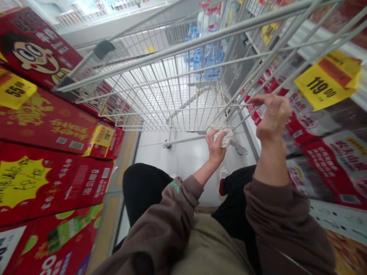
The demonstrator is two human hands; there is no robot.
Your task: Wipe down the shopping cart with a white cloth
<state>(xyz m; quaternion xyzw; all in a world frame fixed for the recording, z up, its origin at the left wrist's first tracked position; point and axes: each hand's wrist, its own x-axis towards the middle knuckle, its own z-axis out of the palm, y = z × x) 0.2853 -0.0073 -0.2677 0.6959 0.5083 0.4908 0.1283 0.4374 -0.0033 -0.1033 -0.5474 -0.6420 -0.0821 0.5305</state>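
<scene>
My left hand [215, 148] grips a crumpled white cloth [221, 133] at the near edge of a wire shopping cart [172, 51]. The cloth is pressed against the cart's metal bar. Up and to the right, my right hand [272, 116] is curled over the cart's side wires, its fingers pointing left. Both brown sleeves reach up from the bottom of the view, with black-trousered legs below them.
Red boxed goods [48, 118] stack along the left. Red-and-white packages [335, 164] line the right, with a yellow 119.00 price tag [323, 86]. Bottled water [203, 57] stands beyond the cart. A white tiled aisle floor [183, 160] runs beneath it.
</scene>
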